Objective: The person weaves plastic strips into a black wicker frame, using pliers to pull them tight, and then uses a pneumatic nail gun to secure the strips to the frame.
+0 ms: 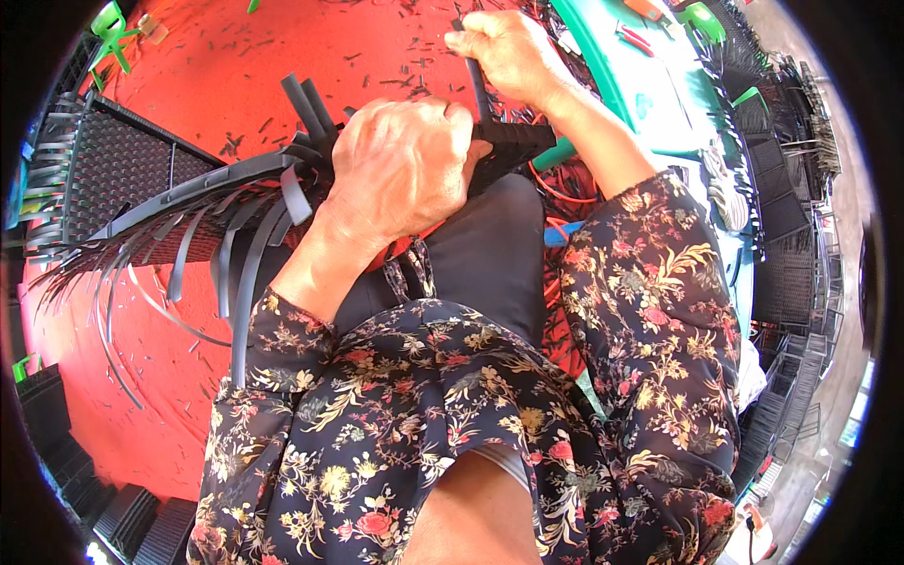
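Note:
Across my lap lies a black woven piece [520,143], its long curved part reaching to the left with many loose flat dark strips [247,292] hanging from it. My left hand [400,160] is closed over the piece, fingers curled down and partly hidden. Above and to the right, my right hand [513,56] pinches a black flat strip [478,89] that runs upright from the piece. Two thick black strip ends [309,105] stick up just left of my left hand.
Dark scraps litter the red floor covering [188,56]. A woven panel [141,165] stands at left, below a small green chair [111,38]. At right, a teal-edged table [659,104] bears a red-handled tool [637,40]; black woven furniture [786,273] is stacked beyond.

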